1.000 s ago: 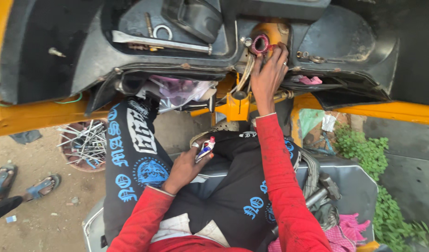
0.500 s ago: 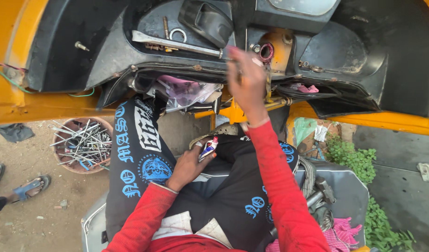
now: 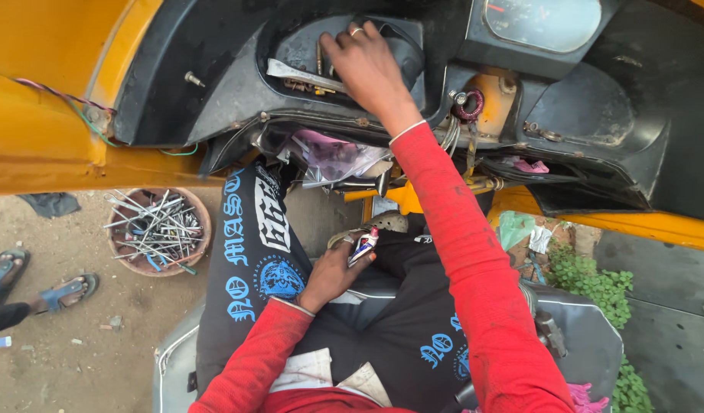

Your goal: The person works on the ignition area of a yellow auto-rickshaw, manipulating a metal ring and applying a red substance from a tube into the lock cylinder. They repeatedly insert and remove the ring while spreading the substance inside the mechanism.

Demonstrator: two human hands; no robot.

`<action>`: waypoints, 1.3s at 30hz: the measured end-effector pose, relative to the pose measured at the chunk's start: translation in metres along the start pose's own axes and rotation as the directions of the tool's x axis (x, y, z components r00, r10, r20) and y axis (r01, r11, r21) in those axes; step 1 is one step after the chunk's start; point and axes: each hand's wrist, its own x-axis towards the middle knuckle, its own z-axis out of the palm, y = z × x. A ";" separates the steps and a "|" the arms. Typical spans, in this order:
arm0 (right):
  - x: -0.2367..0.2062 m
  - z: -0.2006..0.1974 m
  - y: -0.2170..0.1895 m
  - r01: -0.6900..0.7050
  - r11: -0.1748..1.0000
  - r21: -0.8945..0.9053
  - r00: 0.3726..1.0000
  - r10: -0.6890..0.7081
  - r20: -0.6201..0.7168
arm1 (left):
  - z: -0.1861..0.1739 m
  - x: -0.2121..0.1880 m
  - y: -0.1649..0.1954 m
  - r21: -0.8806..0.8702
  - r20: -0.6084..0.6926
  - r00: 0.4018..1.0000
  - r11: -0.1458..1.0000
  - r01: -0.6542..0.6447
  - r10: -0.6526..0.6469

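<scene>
My right hand (image 3: 369, 65) reaches up into an open recess of the black dashboard (image 3: 214, 61), fingers resting on the loose tools there; a flat metal spanner (image 3: 306, 75) lies just below them. Whether it grips anything is hidden. My left hand (image 3: 333, 269) rests on my thigh and holds a small red, white and blue tube (image 3: 364, 245). I sit on the seat in black trousers with blue print and red sleeves.
A round bowl of metal tools (image 3: 157, 229) stands on the dirt at left. Sandalled feet of another person (image 3: 38, 287) show at far left. A ring of dark red wire (image 3: 470, 105) hangs by the steering column. Green weeds (image 3: 597, 283) grow at right.
My right hand has moved left and up from the red wire ring near the column into the dashboard recess. My left hand keeps the tube on my thigh. The view has shifted.
</scene>
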 end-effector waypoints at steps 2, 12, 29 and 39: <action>-0.001 -0.004 0.002 -0.020 0.996 0.091 1.000 0.020 -0.009 | -0.001 0.000 0.002 0.012 0.000 1.000 1.000 -0.017 0.017; 0.026 -0.030 0.007 -0.248 0.754 0.607 0.967 0.226 0.114 | -0.005 -0.001 0.008 -0.017 -0.027 0.997 0.997 -0.075 0.075; 0.008 0.013 0.005 0.113 0.993 -0.045 0.989 -0.108 0.100 | -0.002 0.001 0.006 0.031 0.005 1.000 0.999 -0.018 0.017; -0.050 -0.084 0.028 -0.071 0.990 0.124 0.967 0.099 -0.234 | 0.005 0.000 0.001 0.073 -0.005 1.000 0.997 -0.009 0.009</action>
